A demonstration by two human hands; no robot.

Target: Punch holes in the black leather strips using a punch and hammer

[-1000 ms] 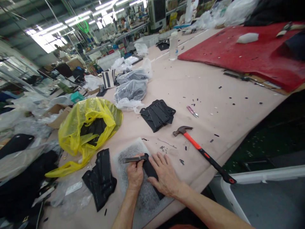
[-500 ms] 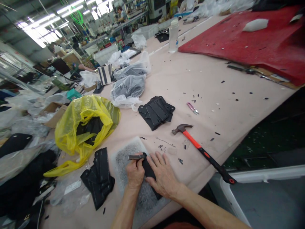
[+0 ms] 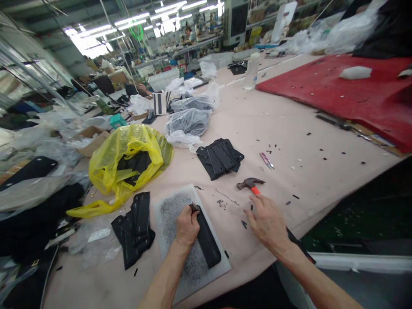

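Observation:
My left hand (image 3: 186,226) is closed round a metal punch tool (image 3: 193,207), set on the upper end of a black strip piece (image 3: 207,241). The strip lies on a white cutting pad (image 3: 174,207) scored grey in its middle. My right hand (image 3: 265,222) reaches over the handle of an orange-and-black hammer (image 3: 250,184), fingers spread and curling over it; whether they grip it I cannot see. The hammer's steel head points left, just beyond my fingertips.
A stack of black strips (image 3: 135,227) lies left of the pad and another stack (image 3: 220,157) beyond it. A yellow plastic bag (image 3: 127,161) and clear bags (image 3: 188,122) sit further left. Small pink snips (image 3: 267,160), a red mat (image 3: 337,92) and a bottle (image 3: 250,71) lie beyond.
My right hand left the black strip and moved right to the hammer handle. My left hand stayed on the punch, which now stands more upright on the strip's end.

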